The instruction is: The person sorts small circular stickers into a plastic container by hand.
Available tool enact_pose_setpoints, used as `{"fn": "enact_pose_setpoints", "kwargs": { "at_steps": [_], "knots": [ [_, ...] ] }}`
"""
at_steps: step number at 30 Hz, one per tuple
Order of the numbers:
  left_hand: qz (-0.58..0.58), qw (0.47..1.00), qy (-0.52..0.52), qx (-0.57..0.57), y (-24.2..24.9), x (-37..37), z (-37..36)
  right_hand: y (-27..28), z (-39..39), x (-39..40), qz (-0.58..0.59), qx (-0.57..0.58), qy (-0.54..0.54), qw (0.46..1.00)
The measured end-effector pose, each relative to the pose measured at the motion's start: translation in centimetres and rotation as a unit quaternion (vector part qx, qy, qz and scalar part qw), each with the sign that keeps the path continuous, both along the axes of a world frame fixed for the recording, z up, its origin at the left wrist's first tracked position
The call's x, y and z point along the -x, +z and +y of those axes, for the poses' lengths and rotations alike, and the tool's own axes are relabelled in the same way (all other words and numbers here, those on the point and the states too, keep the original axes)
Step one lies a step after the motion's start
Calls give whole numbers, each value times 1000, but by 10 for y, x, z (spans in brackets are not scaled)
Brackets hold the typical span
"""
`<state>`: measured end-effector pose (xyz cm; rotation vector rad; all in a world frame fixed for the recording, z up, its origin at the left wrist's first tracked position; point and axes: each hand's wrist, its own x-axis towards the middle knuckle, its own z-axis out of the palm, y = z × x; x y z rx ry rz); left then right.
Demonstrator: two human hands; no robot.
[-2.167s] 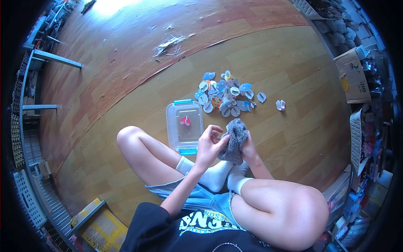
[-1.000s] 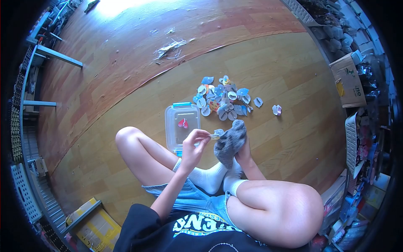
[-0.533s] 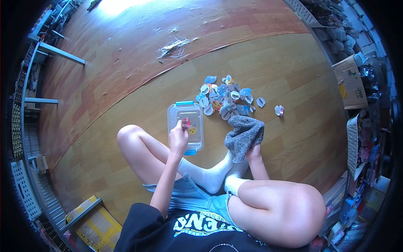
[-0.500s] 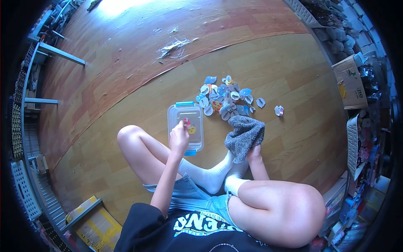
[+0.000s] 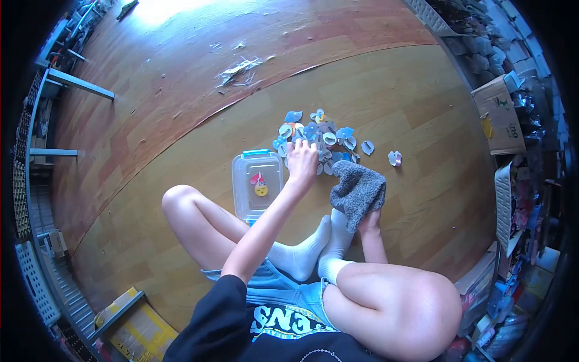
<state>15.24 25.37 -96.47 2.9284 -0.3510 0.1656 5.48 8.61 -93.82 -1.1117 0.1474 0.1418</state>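
Observation:
My left hand [image 5: 303, 161] is over the near left edge of a pile of small blue, white and patterned pieces [image 5: 329, 137], its fingers bent down and slightly apart; nothing shows in them. A clear plastic box [image 5: 239, 192] with blue latches lies left of this hand. A red-and-white piece [image 5: 258, 180] and a yellow face piece [image 5: 261, 190] show on or in it. My right hand [image 5: 370, 222] grips a grey fuzzy cloth [image 5: 357, 192], whose folds hide part of the fingers, just in front of my feet.
Two loose pieces [image 5: 368, 147] [image 5: 395, 158] lie right of the pile. Farther off on the wooden floor are white scraps [image 5: 240, 71]. Metal shelving [image 5: 81, 84] stands at left, with a taped cardboard box [image 5: 142, 332] at lower left. Goods and a carton [image 5: 499, 117] line the right side.
My left hand has moved from above the clear box rightward and forward to the pile. The red piece that was at its fingertips now rests at the box. The cloth has shifted slightly.

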Motion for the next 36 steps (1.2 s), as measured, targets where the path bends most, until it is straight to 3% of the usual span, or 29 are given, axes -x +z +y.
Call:
{"fn": "enact_pose_setpoints", "kwargs": {
  "at_steps": [1, 3, 5, 8, 11, 13, 15, 19, 22, 26, 29, 32, 36],
  "knots": [
    [28, 1000, 2, -13, -5, -1, 1, -2, 0, 1, -26, 56, 17, 998],
    [59, 998, 1, -26, -6, 4, 5, -28, -1, 14, 98, -229, -94, 964],
    [69, 988, 12, 141, 14, 19, 14, -38, -5, 23, 120, -236, -86, 960],
    [38, 975, 28, 218, 38, 36, 26, -36, 1, 21, 72, -277, 17, 958],
    [-30, 962, 18, 270, 55, 55, 32, -18, 15, 16, 161, -248, 35, 955],
    [-131, 958, -52, 251, 64, 71, 34, -9, 22, 15, 187, -235, 33, 953],
    [-96, 962, -119, 228, 59, 86, 37, 2, 30, 13, 141, -248, 86, 954],
    [-59, 953, -121, 273, 68, 103, 36, 8, 39, -1, 126, -250, 131, 951],
    [0, 829, 101, 549, 74, 110, 30, 18, 45, -2, 166, -214, 107, 957],
    [27, 890, 44, 454, 79, 113, 39, 9, 50, 4, 185, -173, 96, 963],
    [50, 892, 24, 448, 79, 111, 45, 7, 55, 6, 187, -155, 82, 967],
    [134, 845, 13, 517, 73, 107, 53, 6, 55, 7, 189, -148, 92, 966],
    [139, 842, 27, 521, 71, 111, 56, 10, 62, 6, 185, -111, 99, 971]
  ]
}}
